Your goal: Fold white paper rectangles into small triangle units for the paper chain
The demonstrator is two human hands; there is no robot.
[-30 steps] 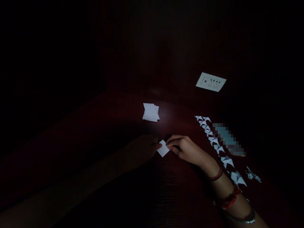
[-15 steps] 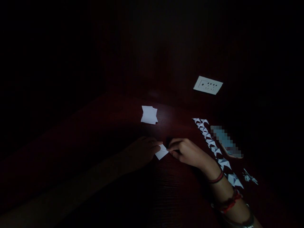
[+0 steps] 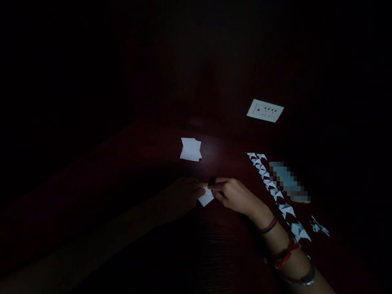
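Observation:
A small white paper piece lies on the dark wooden table, pinched between both hands. My left hand is in shadow, and its fingertips press on the paper's left edge. From the right, my right hand reaches over, its fingers closed on the paper's upper right part, covering much of it. Red and dark bands circle the right wrist.
A small stack of white paper squares sits beyond the hands. A row of folded black-and-white paper shapes runs along the right, with a blurred bluish object beside it. A white socket plate lies further back.
My right hand has slid left over the paper piece, covering more of it. My left hand stays at the paper's left edge. The view has drifted slightly.

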